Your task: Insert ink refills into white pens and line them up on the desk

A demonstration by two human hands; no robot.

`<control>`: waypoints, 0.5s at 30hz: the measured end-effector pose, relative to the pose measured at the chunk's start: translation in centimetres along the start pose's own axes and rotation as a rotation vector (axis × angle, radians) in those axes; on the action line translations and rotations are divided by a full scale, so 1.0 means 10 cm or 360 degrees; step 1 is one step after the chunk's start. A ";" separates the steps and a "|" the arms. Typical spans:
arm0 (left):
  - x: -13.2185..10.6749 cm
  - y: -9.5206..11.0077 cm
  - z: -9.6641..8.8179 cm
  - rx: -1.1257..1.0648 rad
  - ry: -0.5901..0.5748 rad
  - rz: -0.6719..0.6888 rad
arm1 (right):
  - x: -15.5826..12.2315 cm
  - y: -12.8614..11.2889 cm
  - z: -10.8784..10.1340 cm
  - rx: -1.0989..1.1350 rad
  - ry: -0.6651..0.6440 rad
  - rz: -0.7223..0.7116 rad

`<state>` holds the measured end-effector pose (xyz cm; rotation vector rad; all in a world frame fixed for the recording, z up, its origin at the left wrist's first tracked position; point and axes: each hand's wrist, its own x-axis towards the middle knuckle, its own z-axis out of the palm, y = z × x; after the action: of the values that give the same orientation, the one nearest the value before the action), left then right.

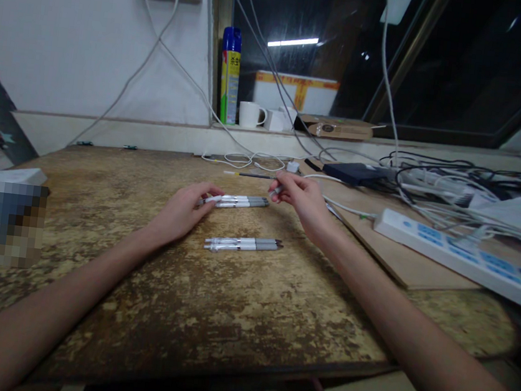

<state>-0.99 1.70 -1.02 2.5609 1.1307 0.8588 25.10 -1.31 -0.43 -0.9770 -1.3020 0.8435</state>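
Observation:
My left hand pinches a short white pen barrel at the left end of a pair of white and grey pens; whether it touches those pens I cannot tell. In my right hand, a thin dark pen refill is gripped by one end and points left, level above the table. A small grey piece, like a pen's grip, also shows between the right fingers. Nearer to me lie more white and grey pens, side by side, their dark ends to the right.
A worn wooden table carries the work. On the right are a brown board, a white power strip, a dark flat box and tangled cables. A spray can and a white mug stand on the sill.

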 end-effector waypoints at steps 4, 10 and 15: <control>0.00 0.00 0.00 0.0013 -0.0009 -0.0015 | 0.00 0.01 -0.01 0.0003 0.0007 0.0017; -0.01 -0.01 0.01 -0.0001 -0.0009 -0.0004 | 0.01 0.01 -0.01 -0.0046 0.0056 0.0074; -0.01 -0.03 0.02 -0.0044 -0.0027 0.0008 | 0.01 0.02 -0.02 -0.0050 0.0025 0.0044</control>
<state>-1.09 1.81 -1.35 2.5450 1.1006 0.8465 25.30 -1.12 -0.61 -1.0269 -1.2944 0.8372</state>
